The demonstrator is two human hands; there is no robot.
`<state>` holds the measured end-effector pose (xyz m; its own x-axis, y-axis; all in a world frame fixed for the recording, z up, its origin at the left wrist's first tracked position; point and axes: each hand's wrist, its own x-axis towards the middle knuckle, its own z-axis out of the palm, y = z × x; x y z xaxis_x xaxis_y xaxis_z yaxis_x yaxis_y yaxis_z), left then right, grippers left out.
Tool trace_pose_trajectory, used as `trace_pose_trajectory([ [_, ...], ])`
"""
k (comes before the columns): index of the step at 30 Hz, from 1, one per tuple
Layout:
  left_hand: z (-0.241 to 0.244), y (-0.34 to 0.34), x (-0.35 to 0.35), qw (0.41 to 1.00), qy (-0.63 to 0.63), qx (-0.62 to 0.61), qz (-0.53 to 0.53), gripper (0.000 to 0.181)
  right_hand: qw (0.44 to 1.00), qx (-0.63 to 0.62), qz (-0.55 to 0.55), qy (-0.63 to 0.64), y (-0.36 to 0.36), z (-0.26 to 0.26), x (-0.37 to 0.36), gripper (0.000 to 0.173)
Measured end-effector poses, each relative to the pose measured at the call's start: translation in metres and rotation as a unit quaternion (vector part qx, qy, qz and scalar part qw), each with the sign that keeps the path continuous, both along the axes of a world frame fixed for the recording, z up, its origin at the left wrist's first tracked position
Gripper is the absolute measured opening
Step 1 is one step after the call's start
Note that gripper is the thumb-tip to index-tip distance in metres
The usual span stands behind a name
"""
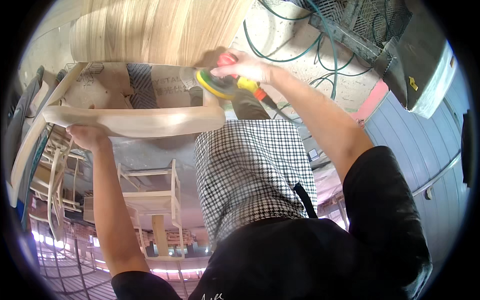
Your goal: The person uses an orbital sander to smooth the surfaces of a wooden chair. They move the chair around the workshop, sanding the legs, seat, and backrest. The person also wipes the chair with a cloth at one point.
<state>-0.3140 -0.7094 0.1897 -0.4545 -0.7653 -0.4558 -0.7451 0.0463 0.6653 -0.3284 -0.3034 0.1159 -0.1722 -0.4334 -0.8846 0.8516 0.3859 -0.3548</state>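
Note:
My right hand (251, 68) grips a handheld disc sander (245, 83) with a red top, a yellow-edged pad and a yellow and orange rear end. The pad is tilted and blurred, close to the right upright of a pale wooden chair frame; whether it touches the wood I cannot tell. A curved wooden rail (135, 120) of that frame runs across in front of me. My left hand (89, 137) holds the rail near its left end from the lower side, its fingers partly hidden. Beyond lies a wide wooden seat panel (157, 32) with streaked grain.
Green hoses (296, 58) loop over the cardboard-covered floor at upper right, beside a metal frame (347, 39) and a large block-like object (423, 71). A slim wooden leg (28, 157) slants at left. More unfinished chairs (150, 197) stand behind, and a checked apron (255, 165) covers my lap.

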Motion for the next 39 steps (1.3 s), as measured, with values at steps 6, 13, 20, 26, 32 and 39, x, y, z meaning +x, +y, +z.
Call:
trace_pose_trajectory([
  [6,0.005,0.022,-0.005,1.000,0.000,0.000,0.015,0.060,0.992,0.073,-0.100,-0.002,0.018,0.013,0.040,0.065],
  [13,0.001,0.027,-0.008,0.999,-0.014,-0.019,0.027,0.061,0.995,0.059,0.068,0.040,-0.003,0.005,-0.021,0.076],
  [20,-0.001,0.020,-0.007,1.000,0.010,-0.022,0.014,0.055,0.997,-0.053,0.036,-0.037,0.027,0.032,-0.017,0.066],
  [26,-0.022,-0.017,0.016,0.967,-0.092,-0.207,-0.118,0.045,0.989,-0.048,0.126,0.063,0.030,0.102,-0.029,0.056],
  [32,-0.052,-0.020,0.037,0.888,-0.135,-0.358,-0.255,0.042,0.957,0.030,0.247,0.148,-0.014,0.142,-0.055,0.071],
  [39,-0.007,0.067,0.010,0.992,0.052,-0.106,-0.041,0.060,0.946,0.108,0.237,0.195,-0.049,0.177,-0.048,0.060],
])
